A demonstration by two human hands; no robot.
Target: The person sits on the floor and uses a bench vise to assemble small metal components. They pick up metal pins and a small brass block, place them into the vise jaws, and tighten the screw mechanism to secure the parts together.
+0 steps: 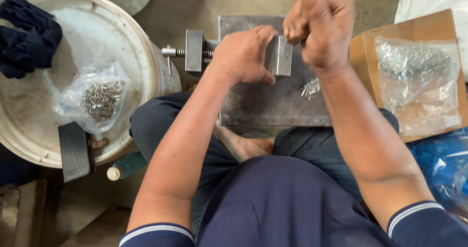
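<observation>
At the far left, a white bucket lid (141, 57) carries a dark blue cloth (27, 37), a clear bag of small metal parts (100, 98) and a dark rectangular block (74, 152). Just right of it, a threaded screw (175, 53) runs through a grey metal jaw block (193, 50) at the left end of a small vise (282, 56) mounted on a flat steel plate (263, 103). The left hand (243, 54) lies curled over the vise, fingers wrapped around its body and pressing it down. The right hand (319, 27) is closed in a fist just above the vise's right end; what it grips is hidden. A small pile of metal pieces (310, 87) lies on the plate near the right wrist. Further right, a cardboard box (363, 47) holds a second clear bag of metal parts (417, 81). Judgement: keep the left hand firm so that the vise stays steady, and keep its fingers clear of the point below the fist.
</observation>
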